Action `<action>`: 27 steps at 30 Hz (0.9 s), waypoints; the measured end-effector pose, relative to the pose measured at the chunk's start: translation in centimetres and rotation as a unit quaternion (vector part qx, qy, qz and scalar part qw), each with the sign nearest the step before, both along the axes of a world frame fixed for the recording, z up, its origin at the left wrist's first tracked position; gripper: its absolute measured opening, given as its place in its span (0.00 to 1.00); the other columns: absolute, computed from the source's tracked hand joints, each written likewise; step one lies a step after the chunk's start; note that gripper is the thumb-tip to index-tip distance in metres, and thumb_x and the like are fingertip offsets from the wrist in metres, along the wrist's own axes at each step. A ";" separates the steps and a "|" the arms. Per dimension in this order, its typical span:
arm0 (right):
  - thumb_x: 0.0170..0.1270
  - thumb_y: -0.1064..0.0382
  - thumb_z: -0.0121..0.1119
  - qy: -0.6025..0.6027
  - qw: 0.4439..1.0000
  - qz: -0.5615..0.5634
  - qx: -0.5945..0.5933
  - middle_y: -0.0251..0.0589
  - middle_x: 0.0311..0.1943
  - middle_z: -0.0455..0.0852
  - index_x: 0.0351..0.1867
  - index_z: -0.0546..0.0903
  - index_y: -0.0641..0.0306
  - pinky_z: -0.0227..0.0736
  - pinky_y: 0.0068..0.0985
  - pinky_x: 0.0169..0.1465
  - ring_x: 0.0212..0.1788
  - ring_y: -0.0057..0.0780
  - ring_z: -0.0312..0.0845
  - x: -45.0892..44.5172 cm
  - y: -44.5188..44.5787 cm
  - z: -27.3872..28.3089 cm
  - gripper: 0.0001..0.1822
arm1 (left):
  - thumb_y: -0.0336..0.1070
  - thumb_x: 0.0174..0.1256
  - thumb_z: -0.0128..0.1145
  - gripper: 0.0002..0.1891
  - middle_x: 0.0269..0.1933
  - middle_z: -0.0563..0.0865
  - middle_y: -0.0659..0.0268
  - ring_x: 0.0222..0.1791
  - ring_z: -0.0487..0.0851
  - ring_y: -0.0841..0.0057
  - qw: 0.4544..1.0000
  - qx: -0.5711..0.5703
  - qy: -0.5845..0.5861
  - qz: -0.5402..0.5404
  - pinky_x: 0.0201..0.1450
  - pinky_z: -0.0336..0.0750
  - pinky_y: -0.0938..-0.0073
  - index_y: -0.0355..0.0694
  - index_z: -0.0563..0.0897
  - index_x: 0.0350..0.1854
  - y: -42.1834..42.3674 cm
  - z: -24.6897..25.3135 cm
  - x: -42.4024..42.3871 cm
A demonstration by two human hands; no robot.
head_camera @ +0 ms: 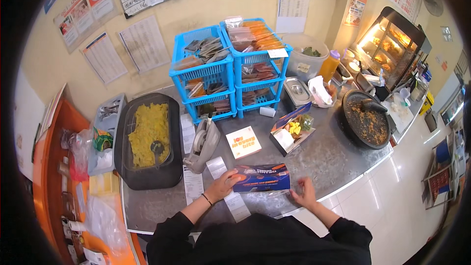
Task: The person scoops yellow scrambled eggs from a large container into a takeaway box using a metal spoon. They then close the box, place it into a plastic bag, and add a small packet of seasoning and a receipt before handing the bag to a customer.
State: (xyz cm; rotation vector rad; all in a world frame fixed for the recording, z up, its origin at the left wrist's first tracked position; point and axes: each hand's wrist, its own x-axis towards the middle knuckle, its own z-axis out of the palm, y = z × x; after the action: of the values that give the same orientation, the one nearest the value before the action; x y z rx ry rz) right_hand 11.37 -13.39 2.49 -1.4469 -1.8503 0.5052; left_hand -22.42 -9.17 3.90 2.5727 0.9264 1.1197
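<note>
A closed blue cardboard food box with orange print lies on the grey counter right in front of me. My left hand grips its left end, with the thumb and fingers on the top and edge. Off the box's right end is my right hand, its fingers curled near the lower corner. A thin clear strip shows along the box's near edge; whether my right fingers pinch it I cannot tell. Beyond stand a white printed box and an open blue box holding food. A grey tape dispenser sits to the left.
Paper receipts lie under and beside my left hand. A black tub of yellow rice with a ladle stands left. Blue stacked baskets of sachets rise at the back. Right are a stone mortar with pestle and a lidded steel container.
</note>
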 end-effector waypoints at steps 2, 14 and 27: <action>0.43 0.62 0.63 -0.055 0.970 0.219 0.088 0.43 0.27 0.76 0.28 0.75 0.64 0.64 0.31 0.33 0.29 0.39 0.71 -0.4 -2.2 -0.2 0.12 | 0.20 0.41 0.53 0.31 0.51 0.70 0.60 0.46 0.76 0.65 0.998 -0.058 0.014 0.012 0.41 0.76 0.73 0.49 0.69 0.53 0.1 1.0 0.8; 0.41 0.67 0.59 -0.154 0.983 0.099 -0.020 0.44 0.33 0.72 0.28 0.75 0.61 0.70 0.36 0.33 0.34 0.44 0.72 -6.7 -1.0 3.7 0.10 | 0.22 0.38 0.56 0.34 0.52 0.68 0.58 0.45 0.75 0.63 0.993 -0.106 0.040 0.013 0.44 0.75 0.72 0.44 0.64 0.55 1.0 2.2 1.0; 0.45 0.68 0.55 -0.079 0.996 -0.004 0.042 0.52 0.35 0.78 0.31 0.79 0.63 0.68 0.39 0.42 0.40 0.49 0.72 -9.5 2.7 -1.1 0.09 | 0.21 0.38 0.55 0.34 0.52 0.69 0.59 0.47 0.76 0.64 0.992 -0.120 0.027 0.023 0.44 0.75 0.72 0.48 0.67 0.56 0.6 2.2 1.3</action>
State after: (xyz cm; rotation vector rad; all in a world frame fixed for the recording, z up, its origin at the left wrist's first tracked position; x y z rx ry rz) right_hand 1.88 -10.71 1.38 -1.4733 -1.9642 0.3132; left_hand -21.17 -8.60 6.05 2.4077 1.0656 0.8917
